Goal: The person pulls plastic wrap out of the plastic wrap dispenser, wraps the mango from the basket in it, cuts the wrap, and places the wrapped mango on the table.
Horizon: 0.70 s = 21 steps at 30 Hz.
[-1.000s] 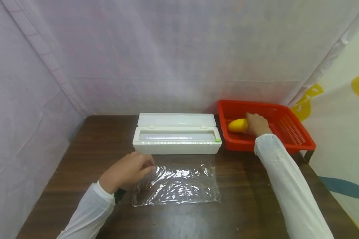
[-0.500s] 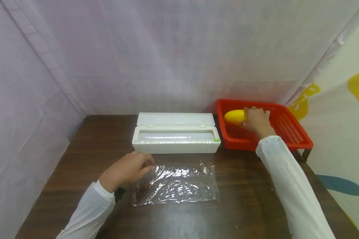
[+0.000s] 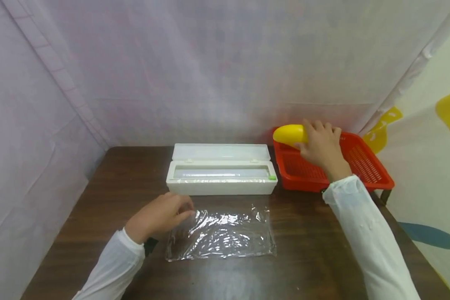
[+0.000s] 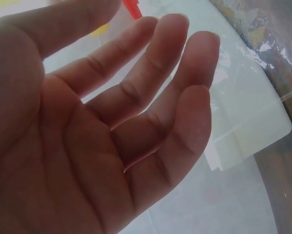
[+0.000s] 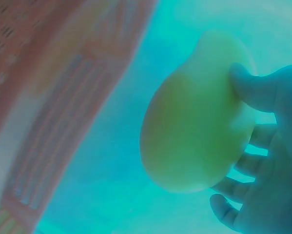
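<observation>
My right hand (image 3: 323,146) grips a smooth yellow mango (image 3: 289,134) above the left part of the red basket (image 3: 301,182). In the right wrist view the thumb presses one side of the mango (image 5: 192,122) and the fingers lie along the other. My left hand (image 3: 161,216) hovers near the upper left corner of a clear sheet of plastic wrap (image 3: 225,235) spread on the table. Nothing is in that palm, and its fingers (image 4: 131,90) are loosely bent in the left wrist view.
A white wrap dispenser (image 3: 221,188) stands behind the sheet, lid (image 3: 221,152) raised, with a roll inside and a green cutter (image 3: 272,177) at its right end. The brown table (image 3: 86,250) meets white curtains (image 3: 210,75) at the back and left.
My right hand has lifted the mango up from inside the basket to above its rim. The left hand and the plastic wrap have stayed in place.
</observation>
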Tool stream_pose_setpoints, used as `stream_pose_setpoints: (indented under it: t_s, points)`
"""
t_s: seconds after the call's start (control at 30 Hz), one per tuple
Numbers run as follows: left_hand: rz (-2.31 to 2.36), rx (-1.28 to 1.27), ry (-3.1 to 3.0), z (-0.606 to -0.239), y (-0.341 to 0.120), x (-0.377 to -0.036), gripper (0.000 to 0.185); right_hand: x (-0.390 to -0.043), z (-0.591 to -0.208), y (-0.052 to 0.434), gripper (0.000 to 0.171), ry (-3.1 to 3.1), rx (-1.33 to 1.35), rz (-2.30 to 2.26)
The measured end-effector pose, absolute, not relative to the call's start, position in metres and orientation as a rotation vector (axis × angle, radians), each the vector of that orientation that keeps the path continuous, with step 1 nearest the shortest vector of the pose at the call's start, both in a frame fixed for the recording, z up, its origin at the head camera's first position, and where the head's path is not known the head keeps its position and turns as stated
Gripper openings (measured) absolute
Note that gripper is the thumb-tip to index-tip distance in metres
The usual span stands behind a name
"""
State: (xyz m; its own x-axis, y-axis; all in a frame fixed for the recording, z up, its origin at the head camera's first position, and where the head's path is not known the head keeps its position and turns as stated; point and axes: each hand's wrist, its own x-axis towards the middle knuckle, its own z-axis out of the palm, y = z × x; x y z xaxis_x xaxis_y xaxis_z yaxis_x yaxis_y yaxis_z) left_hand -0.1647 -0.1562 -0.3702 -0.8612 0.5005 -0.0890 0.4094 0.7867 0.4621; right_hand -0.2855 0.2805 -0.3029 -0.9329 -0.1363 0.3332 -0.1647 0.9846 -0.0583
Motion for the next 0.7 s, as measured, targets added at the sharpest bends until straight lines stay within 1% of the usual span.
stream_pose_setpoints:
  t_s: [0.13, 0.37, 0.7]
  points:
    - [0.65, 0.719, 2.773, -0.371, -0.156, -0.165, 0.018, -0.273, -0.295, 0.264, 0.078, -2.764, 0.285, 0.154]
    - [0.658, 0.747, 2.777, -0.37, -0.154, -0.167, 0.02, -0.256, -0.287, 0.243, 0.063, -2.704, 0.396, 0.169]
    - [0.645, 0.73, 2.779, -0.368, -0.151, -0.168, 0.018, -0.233, -0.291, 0.219, 0.062, -2.692, 0.547, 0.228]
